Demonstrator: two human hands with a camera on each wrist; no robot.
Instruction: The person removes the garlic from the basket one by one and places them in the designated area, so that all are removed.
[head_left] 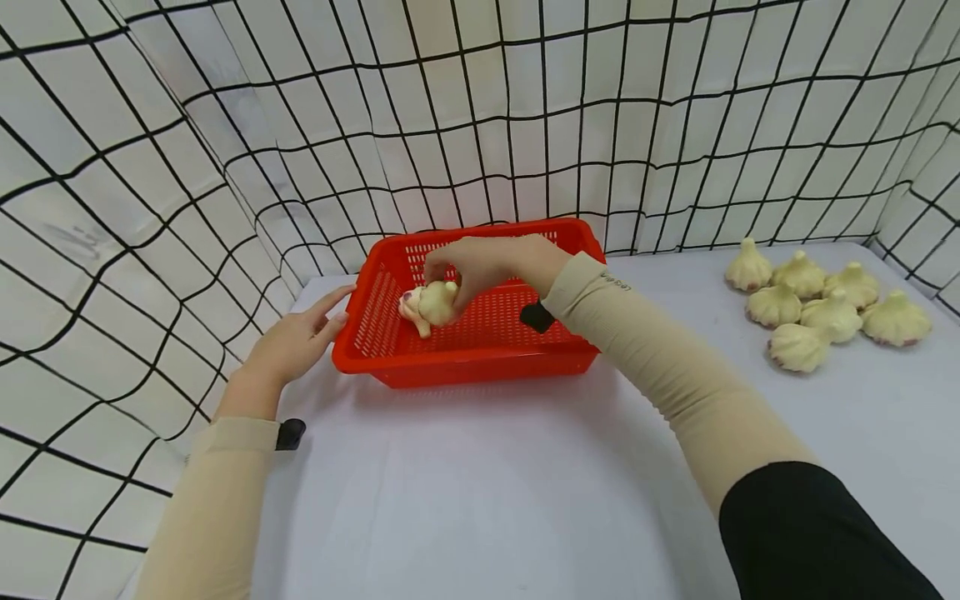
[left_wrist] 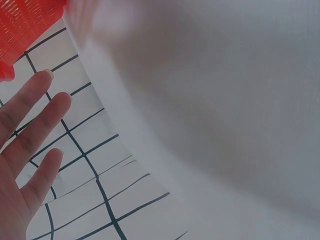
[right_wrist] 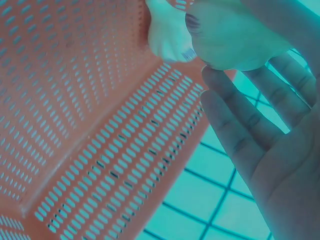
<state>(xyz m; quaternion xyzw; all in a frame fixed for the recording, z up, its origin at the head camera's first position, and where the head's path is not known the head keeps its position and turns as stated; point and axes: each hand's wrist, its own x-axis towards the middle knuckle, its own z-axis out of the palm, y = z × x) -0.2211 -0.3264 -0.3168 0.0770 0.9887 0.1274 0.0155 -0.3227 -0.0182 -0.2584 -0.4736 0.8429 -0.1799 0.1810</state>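
A red perforated plastic basket (head_left: 487,368) stands on the white tabletop. Inside it, toward the left end, lies one garlic bulb (head_left: 412,302). My right hand (head_left: 483,265) reaches into the basket and pinches a second garlic bulb (head_left: 438,305), which overlaps the first. The right wrist view shows this held bulb (right_wrist: 232,35) between thumb and fingers, with the other bulb (right_wrist: 170,32) just beyond it. At the basket's left rim, my left hand (head_left: 296,342) has its fingertips right at the edge; its fingers (left_wrist: 37,130) look extended and spread in the left wrist view.
Several garlic bulbs (head_left: 831,312) sit grouped on the tabletop (head_left: 480,483) at the right. A black wire grid (head_left: 517,125) over white panels walls in the back, left and right, close behind the basket.
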